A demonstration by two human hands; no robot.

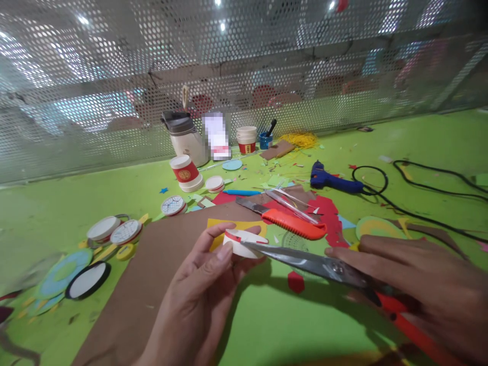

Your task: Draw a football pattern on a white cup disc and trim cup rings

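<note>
Gripping scissors (305,259), right hand (419,284) rests blade on cup rim (242,243) pinched by left hand (198,290) above table (297,325).

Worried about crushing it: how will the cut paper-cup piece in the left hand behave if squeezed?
Probably light and floppy: the cup piece looks like thin paper, pinched between fingertips of the left hand. Likely dents easily, since the scissors in the right hand bite into it.
</note>
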